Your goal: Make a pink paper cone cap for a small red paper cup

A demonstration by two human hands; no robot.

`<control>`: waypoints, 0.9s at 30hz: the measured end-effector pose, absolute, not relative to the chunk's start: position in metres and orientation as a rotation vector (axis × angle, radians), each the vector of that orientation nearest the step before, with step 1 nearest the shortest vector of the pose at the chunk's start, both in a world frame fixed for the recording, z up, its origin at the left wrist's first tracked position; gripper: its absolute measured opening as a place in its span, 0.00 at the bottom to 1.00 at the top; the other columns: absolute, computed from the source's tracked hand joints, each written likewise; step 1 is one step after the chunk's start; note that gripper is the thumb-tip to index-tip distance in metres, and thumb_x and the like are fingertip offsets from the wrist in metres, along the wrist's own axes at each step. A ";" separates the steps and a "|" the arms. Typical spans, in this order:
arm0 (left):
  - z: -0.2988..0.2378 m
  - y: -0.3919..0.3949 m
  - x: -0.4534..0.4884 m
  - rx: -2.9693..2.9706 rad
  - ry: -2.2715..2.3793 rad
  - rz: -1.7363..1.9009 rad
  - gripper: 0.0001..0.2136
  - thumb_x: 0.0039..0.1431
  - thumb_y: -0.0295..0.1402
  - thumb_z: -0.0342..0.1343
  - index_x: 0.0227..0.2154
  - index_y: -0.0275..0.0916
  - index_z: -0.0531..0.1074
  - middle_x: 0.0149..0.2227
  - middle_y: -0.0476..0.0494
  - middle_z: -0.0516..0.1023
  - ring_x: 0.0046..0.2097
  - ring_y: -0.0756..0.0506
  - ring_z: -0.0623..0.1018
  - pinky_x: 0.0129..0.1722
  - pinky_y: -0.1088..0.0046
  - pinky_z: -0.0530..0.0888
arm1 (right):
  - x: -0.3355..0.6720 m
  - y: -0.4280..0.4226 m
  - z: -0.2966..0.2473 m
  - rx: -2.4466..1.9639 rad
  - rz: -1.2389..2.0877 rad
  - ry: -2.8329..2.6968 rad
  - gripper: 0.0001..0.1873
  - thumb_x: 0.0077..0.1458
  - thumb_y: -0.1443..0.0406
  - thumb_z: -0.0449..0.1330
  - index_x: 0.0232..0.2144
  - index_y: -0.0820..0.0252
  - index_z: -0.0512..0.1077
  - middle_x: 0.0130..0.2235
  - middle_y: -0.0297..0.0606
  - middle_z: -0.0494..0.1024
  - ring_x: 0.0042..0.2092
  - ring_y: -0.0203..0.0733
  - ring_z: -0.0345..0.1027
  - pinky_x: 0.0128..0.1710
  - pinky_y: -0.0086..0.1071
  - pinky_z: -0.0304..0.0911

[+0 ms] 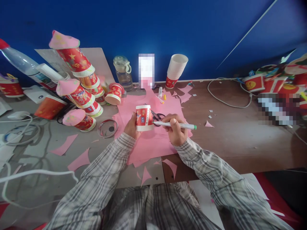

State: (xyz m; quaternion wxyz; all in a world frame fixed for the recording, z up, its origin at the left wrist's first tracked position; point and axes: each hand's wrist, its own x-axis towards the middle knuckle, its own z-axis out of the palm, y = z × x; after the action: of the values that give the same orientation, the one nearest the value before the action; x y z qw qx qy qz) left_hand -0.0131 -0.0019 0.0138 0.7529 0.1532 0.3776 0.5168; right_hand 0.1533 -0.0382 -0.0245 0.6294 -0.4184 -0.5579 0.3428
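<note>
A red-and-white printed paper cup (144, 118) sits above pink paper (151, 143), beside a white green-capped marker (175, 125), plaid grey sleeves (100, 179) and a blue wall (153, 28).

cup (144, 118): glossy paper | marker (176, 125): smooth plastic | sheet (153, 143): matt paper (pink)

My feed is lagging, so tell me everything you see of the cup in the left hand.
The paper cup is red with printed designs and white bands at both ends. It stands on end, gripped from its left by the left hand. The tip of the marker, held by the right hand, meets its right side. It is over the pink paper; contact there is unclear.
</note>
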 end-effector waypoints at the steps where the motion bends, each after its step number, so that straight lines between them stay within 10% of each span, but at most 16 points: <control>1: 0.013 -0.002 -0.013 0.349 0.813 1.127 0.25 0.59 0.47 0.35 0.39 0.32 0.70 0.35 0.37 0.77 0.40 0.42 0.76 0.46 0.60 0.70 | 0.154 -0.040 -0.026 -0.985 0.757 -1.317 0.38 0.74 0.30 0.57 0.30 0.51 0.78 0.25 0.32 0.75 0.23 0.35 0.67 0.25 0.33 0.69; 19: -0.001 -0.003 -0.015 0.608 0.783 1.175 0.24 0.54 0.50 0.43 0.37 0.31 0.69 0.32 0.37 0.77 0.38 0.40 0.76 0.41 0.62 0.71 | 0.146 -0.052 -0.016 -0.739 0.715 -1.601 0.21 0.74 0.47 0.66 0.32 0.49 0.83 0.32 0.36 0.83 0.33 0.45 0.81 0.34 0.41 0.81; 27: 0.000 -0.004 -0.015 0.621 0.793 1.176 0.23 0.53 0.50 0.45 0.36 0.32 0.69 0.31 0.37 0.76 0.37 0.41 0.76 0.39 0.62 0.72 | 0.148 -0.055 -0.013 -0.858 0.729 -1.623 0.30 0.77 0.41 0.60 0.31 0.50 0.83 0.33 0.36 0.83 0.33 0.40 0.80 0.35 0.38 0.80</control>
State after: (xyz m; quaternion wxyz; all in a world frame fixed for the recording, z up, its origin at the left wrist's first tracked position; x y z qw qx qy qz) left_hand -0.0145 -0.0040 -0.0004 0.7151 0.2805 0.3580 0.5308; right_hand 0.1482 -0.0547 -0.0131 0.5509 -0.3624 -0.6858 0.3081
